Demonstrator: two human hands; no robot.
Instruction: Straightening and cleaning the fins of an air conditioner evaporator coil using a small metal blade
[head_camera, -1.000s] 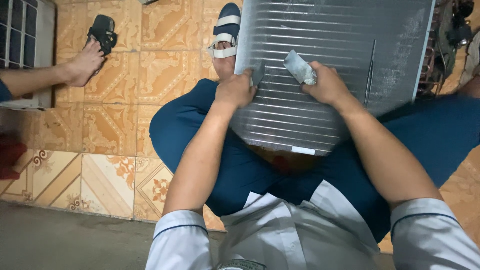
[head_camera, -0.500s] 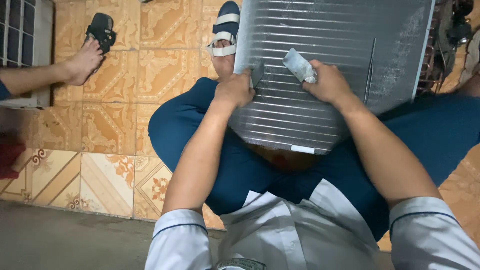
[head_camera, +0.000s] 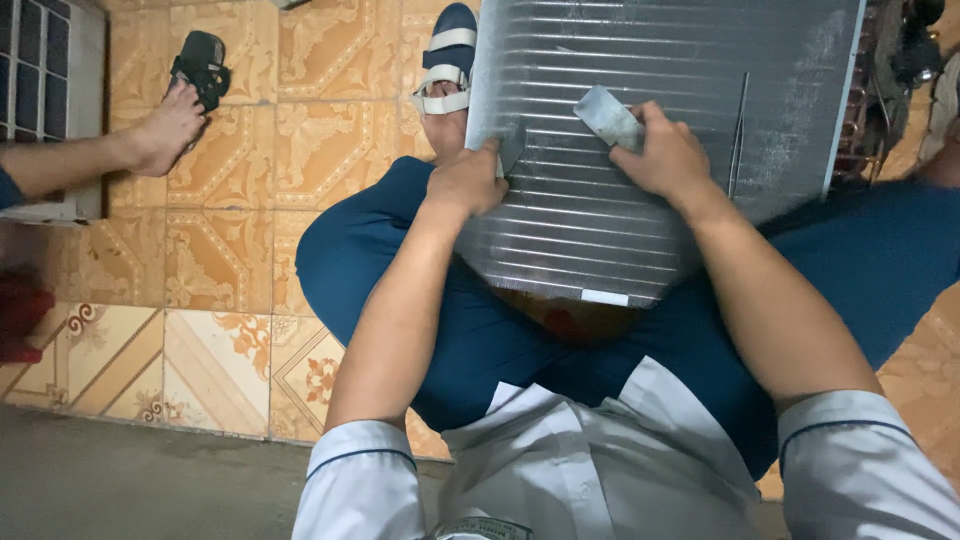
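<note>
A grey finned metal coil panel (head_camera: 660, 110) rests tilted on my lap between my knees. My left hand (head_camera: 467, 180) grips the panel's left edge and pinches a small dark piece against the fins. My right hand (head_camera: 668, 155) is closed around a flat grey metal tool (head_camera: 606, 116), whose end lies on the fins near the panel's middle. A thin rod (head_camera: 738, 135) runs down the panel's right side.
Patterned orange floor tiles (head_camera: 230, 200) lie to the left. My sandalled foot (head_camera: 447, 60) sticks out beside the panel. Another person's bare foot (head_camera: 165, 130) and black sandal (head_camera: 200, 65) are at upper left, by a grated white box (head_camera: 40, 90). Dark parts (head_camera: 900, 60) sit at upper right.
Both hands stay on the panel; the right hand with the tool has shifted only slightly across the fins.
</note>
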